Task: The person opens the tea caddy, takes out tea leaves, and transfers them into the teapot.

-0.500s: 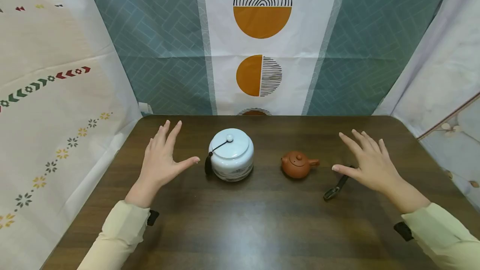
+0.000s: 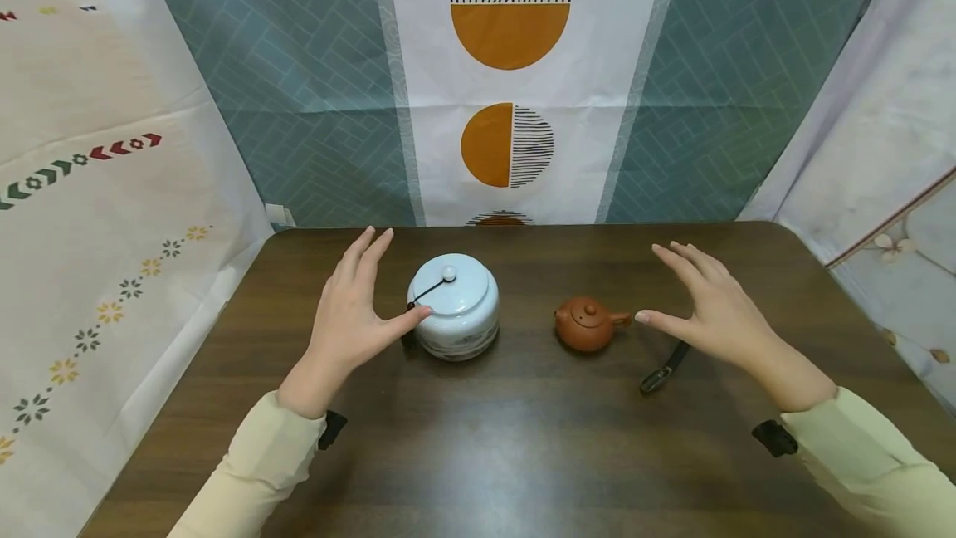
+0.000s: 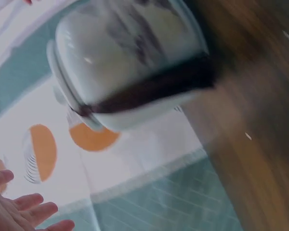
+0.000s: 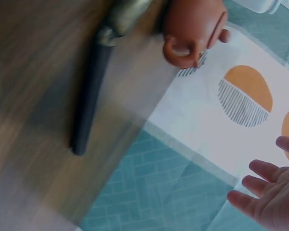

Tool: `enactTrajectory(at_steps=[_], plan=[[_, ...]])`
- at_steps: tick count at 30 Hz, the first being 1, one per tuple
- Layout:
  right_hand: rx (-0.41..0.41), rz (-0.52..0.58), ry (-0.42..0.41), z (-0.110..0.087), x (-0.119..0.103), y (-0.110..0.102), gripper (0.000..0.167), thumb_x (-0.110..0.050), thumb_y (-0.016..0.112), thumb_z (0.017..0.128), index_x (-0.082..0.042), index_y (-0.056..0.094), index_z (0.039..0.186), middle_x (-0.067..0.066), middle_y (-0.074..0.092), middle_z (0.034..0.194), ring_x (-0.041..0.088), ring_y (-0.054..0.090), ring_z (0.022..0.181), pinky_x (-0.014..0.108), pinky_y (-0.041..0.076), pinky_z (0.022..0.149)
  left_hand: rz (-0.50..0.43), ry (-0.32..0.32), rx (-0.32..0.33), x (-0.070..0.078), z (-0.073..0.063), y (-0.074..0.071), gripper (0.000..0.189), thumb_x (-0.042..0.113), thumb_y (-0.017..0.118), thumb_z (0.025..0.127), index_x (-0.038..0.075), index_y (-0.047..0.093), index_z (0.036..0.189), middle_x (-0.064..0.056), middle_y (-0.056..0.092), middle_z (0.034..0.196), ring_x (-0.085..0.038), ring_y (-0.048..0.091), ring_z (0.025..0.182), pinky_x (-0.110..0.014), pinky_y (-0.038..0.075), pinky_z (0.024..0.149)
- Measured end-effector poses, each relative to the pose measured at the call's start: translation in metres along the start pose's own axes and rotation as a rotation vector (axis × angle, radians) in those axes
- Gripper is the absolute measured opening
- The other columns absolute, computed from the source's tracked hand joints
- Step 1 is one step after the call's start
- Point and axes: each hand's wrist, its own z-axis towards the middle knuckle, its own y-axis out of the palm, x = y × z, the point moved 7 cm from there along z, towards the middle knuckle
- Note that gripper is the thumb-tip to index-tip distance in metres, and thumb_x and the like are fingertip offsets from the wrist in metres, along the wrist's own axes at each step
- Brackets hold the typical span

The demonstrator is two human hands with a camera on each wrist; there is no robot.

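Observation:
A pale blue-white lidded jar [image 2: 459, 330] with a round knob and a dark tassel stands on the table. My left hand [image 2: 347, 326] hovers at its left, fingers spread, the thumb overlapping the jar in the head view. In the left wrist view the jar [image 3: 130, 53] looks close and blurred, its tassel [image 3: 154, 86] across its side. A small reddish-brown clay teapot [image 2: 585, 325] sits to the right, handle pointing right. Beyond that handle my right hand [image 2: 713, 318] floats empty with fingers extended. Under it lies a slim tool with a black handle [image 4: 89, 96] and shiny greenish head, partly hidden in the head view.
The dark wooden table [image 2: 478, 447] ends at a back edge against a teal and white patterned cloth [image 2: 321, 106]. Pale printed cloths [image 2: 112, 231] hang along the left and right sides.
Both hands have moved inward: the left one right towards the jar, the right one left towards the teapot. The head view has shifted slightly. Jar, teapot and tool stay in place.

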Motion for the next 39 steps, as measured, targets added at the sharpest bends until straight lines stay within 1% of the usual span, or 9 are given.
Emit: enactTrajectory(at_steps=[4,11,15,19,22,26,33,36,39], plan=[[-0.015,0.019,0.014,0.005,-0.006,0.001,0.086,-0.044,0.075,0.078,-0.014,0.034,0.147,0.021,0.036,0.146,0.046,0.031,0.132,0.069,0.031,0.095,-0.042,0.047,0.021,0.018,0.002,0.003,0.098,0.051,0.078,0.07,0.021,0.029,0.149,-0.011,0.029,0.153,-0.034,0.035,0.136,-0.061,0.034,0.1],[-0.014,0.062,0.006,0.013,-0.015,0.004,0.078,-0.039,0.073,0.081,-0.01,0.038,0.145,0.021,0.04,0.144,0.044,0.034,0.131,0.067,0.033,0.095,-0.117,0.093,0.012,0.045,0.007,0.012,0.091,0.043,0.079,0.073,0.015,0.033,0.147,-0.012,0.033,0.15,-0.03,0.038,0.135,-0.057,0.038,0.1],[-0.011,0.086,-0.016,0.016,-0.021,0.009,0.073,-0.036,0.073,0.082,-0.006,0.042,0.141,0.022,0.043,0.141,0.042,0.039,0.128,0.064,0.037,0.093,-0.146,0.116,0.011,0.057,0.007,0.018,0.086,0.039,0.078,0.075,0.011,0.036,0.144,-0.01,0.036,0.149,-0.029,0.04,0.134,-0.052,0.043,0.097],[-0.006,0.102,-0.033,0.017,-0.025,0.015,0.069,-0.034,0.073,0.083,-0.004,0.044,0.138,0.022,0.045,0.138,0.04,0.042,0.124,0.062,0.04,0.091,-0.176,0.12,0.001,0.068,0.01,0.027,0.083,0.04,0.078,0.076,0.014,0.037,0.143,-0.006,0.036,0.149,-0.028,0.042,0.132,-0.05,0.048,0.092],[0.0,0.121,-0.042,0.019,-0.026,0.019,0.067,-0.031,0.073,0.083,-0.003,0.046,0.137,0.021,0.047,0.136,0.04,0.043,0.123,0.06,0.04,0.092,-0.217,0.12,-0.025,0.075,0.012,0.036,0.081,0.041,0.076,0.078,0.015,0.036,0.144,-0.005,0.035,0.149,-0.025,0.041,0.133,-0.049,0.047,0.095],[-0.011,0.152,-0.038,0.02,-0.026,0.028,0.064,-0.029,0.073,0.084,-0.003,0.047,0.136,0.019,0.05,0.134,0.039,0.044,0.123,0.059,0.04,0.094,-0.28,0.136,-0.073,0.084,0.014,0.049,0.079,0.038,0.074,0.081,0.012,0.034,0.144,-0.007,0.034,0.15,-0.023,0.036,0.137,-0.046,0.039,0.105],[-0.02,0.179,-0.035,0.021,-0.028,0.041,0.061,-0.025,0.073,0.085,-0.002,0.048,0.136,0.02,0.052,0.132,0.039,0.047,0.121,0.058,0.042,0.093,-0.29,0.207,-0.137,0.106,0.009,0.072,0.073,0.036,0.07,0.086,0.004,0.037,0.142,-0.011,0.035,0.149,-0.023,0.036,0.137,-0.043,0.039,0.106],[-0.014,0.179,-0.046,0.023,-0.029,0.045,0.06,-0.022,0.074,0.084,-0.001,0.05,0.134,0.02,0.053,0.131,0.039,0.048,0.12,0.058,0.043,0.092,-0.294,0.196,-0.162,0.109,0.008,0.081,0.07,0.036,0.068,0.087,0.004,0.037,0.142,-0.011,0.035,0.149,-0.023,0.037,0.137,-0.042,0.04,0.106],[-0.025,0.174,-0.045,0.025,-0.03,0.051,0.058,-0.02,0.074,0.084,0.0,0.05,0.133,0.021,0.053,0.13,0.04,0.048,0.12,0.059,0.043,0.092,-0.307,0.155,-0.186,0.108,0.007,0.091,0.069,0.036,0.067,0.088,0.005,0.037,0.142,-0.011,0.035,0.148,-0.023,0.037,0.137,-0.042,0.04,0.106]])
